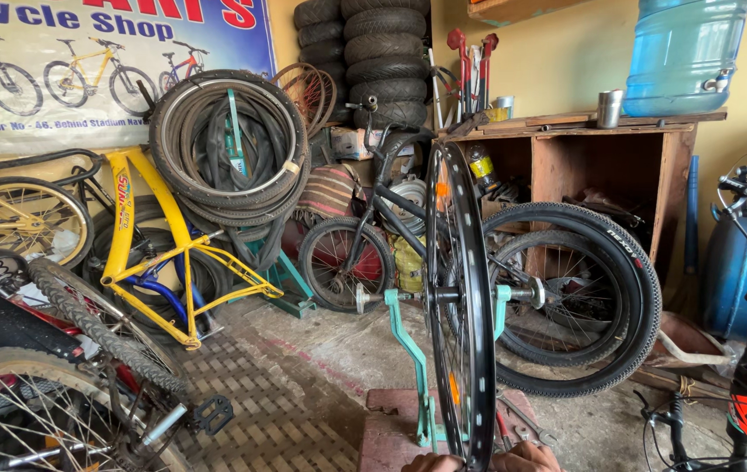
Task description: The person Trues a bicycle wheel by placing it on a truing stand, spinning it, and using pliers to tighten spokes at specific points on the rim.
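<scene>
Gripping black wheel rim [454,297] bottom: both hands (partly cropped), teal stand [410,350].

Hands mostly out of frame, wheel bottom clipped.

Bottom edge cuts off both hands: only the knuckles of the left hand [432,462] and right hand [526,456] show, grip can't be judged. The black rim [456,297] loses its lowest arc there too. The teal truing stand [415,358] base is cropped. The blue water jug [686,52] top is cut by the upper edge. The cupboard [605,166] interior is too dark to read.
</scene>
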